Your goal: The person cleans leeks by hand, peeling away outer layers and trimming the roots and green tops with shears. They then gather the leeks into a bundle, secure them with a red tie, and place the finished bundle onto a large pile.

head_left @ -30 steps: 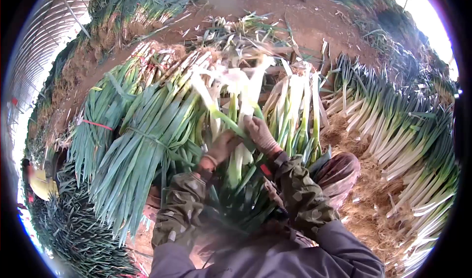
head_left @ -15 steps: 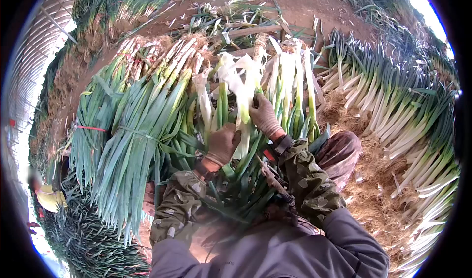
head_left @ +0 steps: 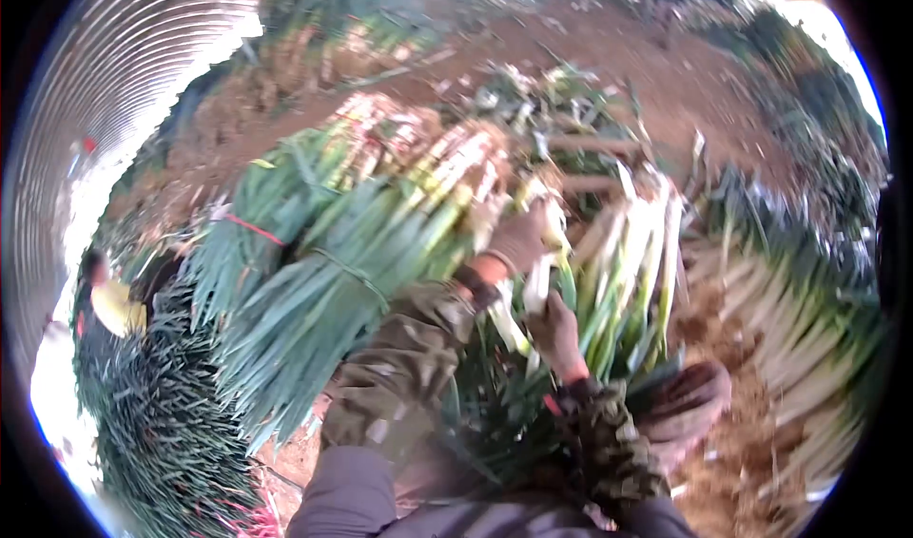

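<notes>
My left hand [head_left: 518,240], in a brown glove, is closed around the upper white part of a green onion stalk [head_left: 538,286]. Lower on the same stalk, my right hand [head_left: 556,334] is closed, its fingers pressed to the white and green part. To the right lie peeled white and green stalks [head_left: 623,262], side by side with their roots away from me. At the left are bundles of green onions [head_left: 338,262] with long green leaves, tied with bands. Some motion blur softens the view.
Rows of pale stalks [head_left: 799,338] run down the right side. Wooden bars [head_left: 594,144] and loose leaves lie beyond my hands. A person in yellow [head_left: 119,308] is at the far left, near dark green leaves [head_left: 171,414]. My knee [head_left: 689,400] is at the right.
The view has swung left, so the scene sits further right. My left hand has moved up toward the root end, while my right hand is now lower on the stalk.
</notes>
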Motion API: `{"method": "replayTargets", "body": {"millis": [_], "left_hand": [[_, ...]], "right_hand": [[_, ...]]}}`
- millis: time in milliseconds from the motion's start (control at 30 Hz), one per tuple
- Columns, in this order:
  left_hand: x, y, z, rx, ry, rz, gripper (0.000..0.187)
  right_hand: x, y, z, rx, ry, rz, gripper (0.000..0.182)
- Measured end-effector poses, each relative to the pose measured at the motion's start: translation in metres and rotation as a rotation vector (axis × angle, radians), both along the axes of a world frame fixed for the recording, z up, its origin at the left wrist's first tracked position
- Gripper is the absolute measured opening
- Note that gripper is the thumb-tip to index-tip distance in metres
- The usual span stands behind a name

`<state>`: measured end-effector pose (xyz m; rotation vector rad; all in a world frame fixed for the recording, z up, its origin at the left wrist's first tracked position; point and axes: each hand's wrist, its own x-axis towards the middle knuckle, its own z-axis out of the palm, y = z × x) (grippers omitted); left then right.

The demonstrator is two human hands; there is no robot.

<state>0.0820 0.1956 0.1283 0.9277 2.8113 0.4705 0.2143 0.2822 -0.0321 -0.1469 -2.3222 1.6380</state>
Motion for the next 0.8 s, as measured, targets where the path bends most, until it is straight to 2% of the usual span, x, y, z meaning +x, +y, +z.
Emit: {"method": "replayTargets", "body": {"millis": [67,167,233,367,467,500,533,600,667,733,767,800], "left_hand": [[-0.006,-0.002,-0.035,0.077,-0.111,0.042,0.078],[0.015,-0.010,-0.028,0.049,0.069,-0.025,0.055],[0.014,-0.015,-0.027,0.019,0.096,-0.074,0.051],[0.006,-0.016,-0.004,-0.120,0.102,-0.112,0.042],[0.006,-0.016,0.004,-0.232,0.231,-0.136,0.038],[0.006,-0.017,0.003,-0.243,0.279,-0.145,0.038],[0.008,-0.016,0.003,-0.252,0.316,-0.164,0.037],[0.017,-0.004,0.022,-0.225,0.060,-0.031,0.036],[0.004,-0.020,-0.005,0.429,-0.140,0.033,0.042],[-0.020,-0.031,-0.021,0.887,-0.892,0.342,0.051],[-0.046,-0.049,-0.038,0.867,-1.021,0.229,0.035],[-0.039,-0.051,-0.022,0.952,-1.074,0.243,0.031]], "right_hand": [[0.005,0.003,0.003,0.065,-0.108,0.000,0.019],[0.005,0.006,-0.010,-0.250,-0.096,0.109,0.024],[0.000,0.004,-0.009,-0.475,-0.051,0.172,0.029],[-0.012,0.003,-0.017,-0.372,0.009,0.183,0.030],[-0.008,-0.011,-0.007,-0.567,0.130,0.059,0.046],[-0.003,-0.011,0.005,-0.425,0.029,0.000,0.055],[-0.004,-0.010,0.003,-0.219,0.007,-0.074,0.045],[0.003,-0.008,0.010,-0.264,-0.002,-0.040,0.039],[0.001,-0.002,-0.004,-0.288,0.023,-0.038,0.035],[0.001,0.001,-0.011,-0.523,0.038,0.012,0.041],[0.006,0.002,0.010,-0.543,-0.051,0.013,0.043],[0.010,0.002,0.032,-0.563,-0.138,0.016,0.044]]}}
